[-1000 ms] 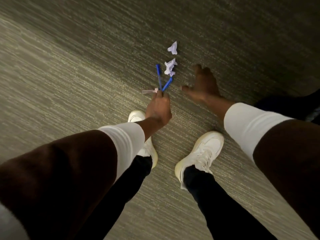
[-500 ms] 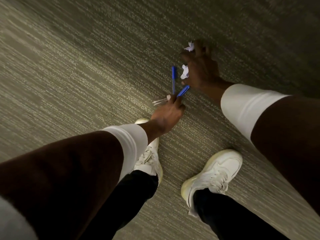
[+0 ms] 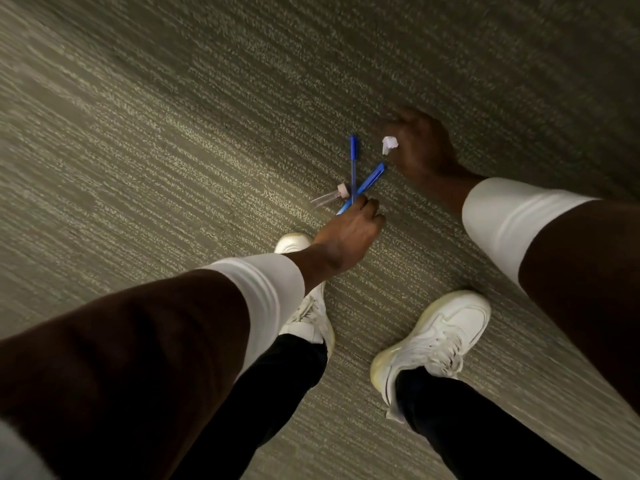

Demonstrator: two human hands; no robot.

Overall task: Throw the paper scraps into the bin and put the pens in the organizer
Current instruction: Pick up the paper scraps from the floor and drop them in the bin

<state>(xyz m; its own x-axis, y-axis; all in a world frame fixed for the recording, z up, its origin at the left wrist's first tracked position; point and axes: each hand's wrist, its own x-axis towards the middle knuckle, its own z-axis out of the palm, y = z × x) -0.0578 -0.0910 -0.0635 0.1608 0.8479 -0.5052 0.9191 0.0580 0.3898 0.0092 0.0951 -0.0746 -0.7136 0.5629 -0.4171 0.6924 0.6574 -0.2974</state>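
Nearest the camera I note two white shoes planted on the carpet floor; I take the right shoe as my landmark.

Beyond and left of that shoe, the left hand has its grip clenched on a bundle of pens: two blue pens crossing each other, plus a clear pen with a pinkish cap sticking out to the left. All three fan out from the fingertips. I cannot tell whether their far ends touch the floor or are lifted clear.

Further beyond the shoe, slightly right of the pens, the right hand is curled, knuckles up, with one white paper scrap showing at its left edge. The grip looks closed around the scrap, though the fingers are blurred. Whether more scraps sit inside the palm I cannot see.

No loose scraps or pens are visible on the carpet around the hands.

Progress, my judgement: collection from the floor looks about complete, with pens in the left and paper in the right. Neither bin nor organizer is in view, so both deposits remain: scraps to the bin, pens to the organizer. The person presumably has to stand and carry both loads there.
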